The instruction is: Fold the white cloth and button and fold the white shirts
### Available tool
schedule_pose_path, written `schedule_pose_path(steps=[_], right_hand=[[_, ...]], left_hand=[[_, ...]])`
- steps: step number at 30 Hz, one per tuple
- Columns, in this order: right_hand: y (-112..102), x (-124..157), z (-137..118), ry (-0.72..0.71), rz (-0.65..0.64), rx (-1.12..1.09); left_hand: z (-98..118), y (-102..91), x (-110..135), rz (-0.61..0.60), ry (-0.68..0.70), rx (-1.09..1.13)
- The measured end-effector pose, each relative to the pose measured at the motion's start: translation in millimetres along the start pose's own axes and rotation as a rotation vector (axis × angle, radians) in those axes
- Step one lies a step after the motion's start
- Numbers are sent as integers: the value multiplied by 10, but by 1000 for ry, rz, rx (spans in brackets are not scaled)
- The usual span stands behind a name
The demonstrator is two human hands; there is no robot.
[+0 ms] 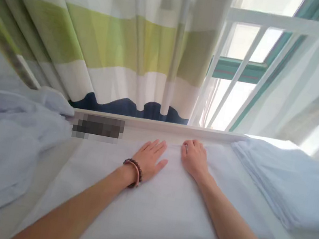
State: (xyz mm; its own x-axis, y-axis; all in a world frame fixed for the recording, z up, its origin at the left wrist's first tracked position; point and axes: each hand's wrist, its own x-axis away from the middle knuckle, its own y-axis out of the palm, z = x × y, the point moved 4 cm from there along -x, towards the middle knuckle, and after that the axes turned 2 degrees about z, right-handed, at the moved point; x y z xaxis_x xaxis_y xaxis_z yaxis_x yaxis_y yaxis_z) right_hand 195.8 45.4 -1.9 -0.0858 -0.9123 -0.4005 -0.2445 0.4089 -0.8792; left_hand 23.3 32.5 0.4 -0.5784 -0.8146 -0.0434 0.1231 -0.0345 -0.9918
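Observation:
A pale blue-white cloth (147, 204) lies folded flat on the white surface in front of me. My left hand (150, 158), with a bead bracelet at the wrist, rests palm down on its far edge, fingers stretched out and together. My right hand (194, 158) lies just to the right of it on the same far edge, fingers curled down onto the fabric. Whether they pinch the cloth is not visible.
A stack of folded pale cloths (287, 183) sits at the right. A crumpled heap of the same fabric (1, 141) fills the left. Behind the white ledge (158, 126) hang a striped curtain (123, 43) and a barred window (244, 72).

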Motion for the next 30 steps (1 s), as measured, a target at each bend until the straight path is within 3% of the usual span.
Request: schedule_pose_path(steps=[5,9,20,30], right_hand=[[-81,21,367,37,1,-5],[-94,27,491,36,0,-10],[-91,57,449,30,1,22],[-94,104,420,27,14,47]], left_hand=[[-556,-91,263,-28,-44,-21],[-795,-156,420,19,34,-31],[-1202,-227,871,20,-45,-64],[-1241,-224,909,39,-82,-18]])
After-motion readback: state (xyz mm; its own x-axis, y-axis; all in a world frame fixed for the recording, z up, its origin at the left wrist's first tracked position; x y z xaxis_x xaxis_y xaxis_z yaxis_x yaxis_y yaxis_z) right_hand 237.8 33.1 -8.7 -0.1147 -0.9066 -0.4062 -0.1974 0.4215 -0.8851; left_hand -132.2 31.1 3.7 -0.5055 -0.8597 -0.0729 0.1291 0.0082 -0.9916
